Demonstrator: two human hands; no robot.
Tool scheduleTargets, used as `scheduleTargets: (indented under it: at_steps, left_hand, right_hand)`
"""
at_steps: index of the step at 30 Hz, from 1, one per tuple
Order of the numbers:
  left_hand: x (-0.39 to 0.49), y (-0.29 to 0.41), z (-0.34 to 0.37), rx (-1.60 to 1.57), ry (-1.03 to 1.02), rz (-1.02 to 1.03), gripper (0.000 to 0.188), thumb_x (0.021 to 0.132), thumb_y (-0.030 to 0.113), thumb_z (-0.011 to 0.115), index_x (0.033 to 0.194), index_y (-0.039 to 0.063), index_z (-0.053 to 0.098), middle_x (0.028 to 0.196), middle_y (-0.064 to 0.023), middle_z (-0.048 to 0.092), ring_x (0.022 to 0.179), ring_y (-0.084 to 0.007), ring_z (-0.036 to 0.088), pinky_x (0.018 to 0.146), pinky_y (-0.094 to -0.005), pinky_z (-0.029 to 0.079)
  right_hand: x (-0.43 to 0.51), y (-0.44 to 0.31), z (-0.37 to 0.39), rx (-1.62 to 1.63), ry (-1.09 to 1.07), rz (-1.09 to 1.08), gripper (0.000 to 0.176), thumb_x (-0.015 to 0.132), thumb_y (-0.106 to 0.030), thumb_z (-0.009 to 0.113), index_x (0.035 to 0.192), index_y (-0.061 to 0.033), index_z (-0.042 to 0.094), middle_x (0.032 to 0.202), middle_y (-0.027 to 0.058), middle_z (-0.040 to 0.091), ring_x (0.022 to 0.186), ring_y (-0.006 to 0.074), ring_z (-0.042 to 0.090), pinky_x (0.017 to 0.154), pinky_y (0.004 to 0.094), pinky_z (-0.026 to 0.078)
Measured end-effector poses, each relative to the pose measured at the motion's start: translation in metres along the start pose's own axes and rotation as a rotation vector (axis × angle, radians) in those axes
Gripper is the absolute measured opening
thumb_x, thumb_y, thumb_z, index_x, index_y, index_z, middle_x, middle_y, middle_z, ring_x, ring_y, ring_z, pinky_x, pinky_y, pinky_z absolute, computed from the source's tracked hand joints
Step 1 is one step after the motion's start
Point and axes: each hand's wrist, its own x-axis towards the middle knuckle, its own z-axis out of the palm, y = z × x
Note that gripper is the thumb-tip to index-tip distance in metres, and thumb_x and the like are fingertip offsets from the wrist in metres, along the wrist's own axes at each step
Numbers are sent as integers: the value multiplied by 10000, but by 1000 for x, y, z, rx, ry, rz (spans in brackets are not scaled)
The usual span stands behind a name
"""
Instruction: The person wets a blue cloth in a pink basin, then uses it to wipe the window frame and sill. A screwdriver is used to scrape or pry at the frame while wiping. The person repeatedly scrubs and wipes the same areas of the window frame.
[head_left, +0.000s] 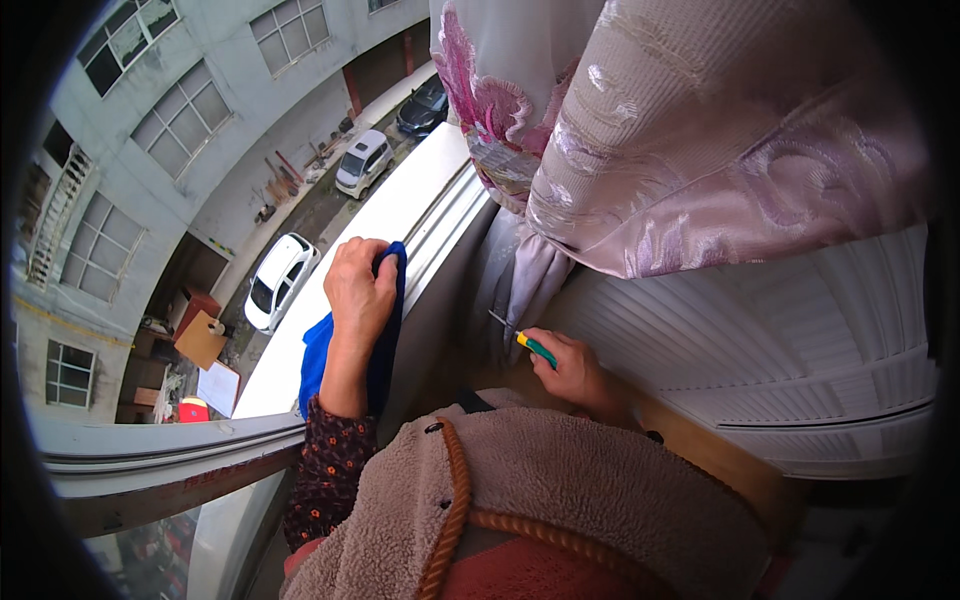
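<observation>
A blue cloth (318, 354) hangs over the white window sill and track, gripped by my left hand (363, 289), with the thumb and curled fingers pinching its upper end. My right hand (571, 369) is lower and to the right, closed around the green and yellow handle of a small screwdriver (538, 349). Its thin metal shaft points up and left, in front of a gathered pale curtain end. The window track (442, 217) runs diagonally beyond my left hand, up to the curtain.
Pink embroidered curtains (660, 150) hang at the upper right. A white slatted or pleated surface (735, 330) lies at the right. An open window frame (180, 442) crosses the lower left. Outside, far below, stand parked cars (281, 281) beside a building (187, 142).
</observation>
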Motion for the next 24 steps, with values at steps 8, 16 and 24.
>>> scheduleTargets:
  at_steps: [8, 16, 24]
  left_hand:
    - [99, 0, 194, -5, 79, 168, 201, 850, 202, 681, 966, 39, 701, 963, -159, 677, 988, -382, 623, 809, -502, 492]
    - [84, 1, 206, 103, 36, 311, 206, 825, 227, 687, 957, 72, 720, 997, -137, 681, 994, -346, 615, 774, -493, 464]
    - [27, 19, 114, 250, -181, 222, 126, 780, 169, 727, 863, 78, 701, 954, -113, 659, 1003, -320, 594, 795, -469, 447]
  right_hand:
    - [-23, -1, -14, 58, -155, 164, 402, 929, -92, 674, 1325, -37, 628, 1155, 217, 702, 1009, 396, 703, 854, 405, 557]
    - [-33, 22, -20, 38, -95, 104, 379, 922, -68, 659, 1298, -29, 640, 1168, 214, 703, 1034, 389, 704, 875, 400, 554]
    - [-16, 25, -19, 29, -94, 51, 392, 887, -43, 653, 1278, -35, 646, 1116, 220, 717, 1011, 417, 699, 873, 425, 555]
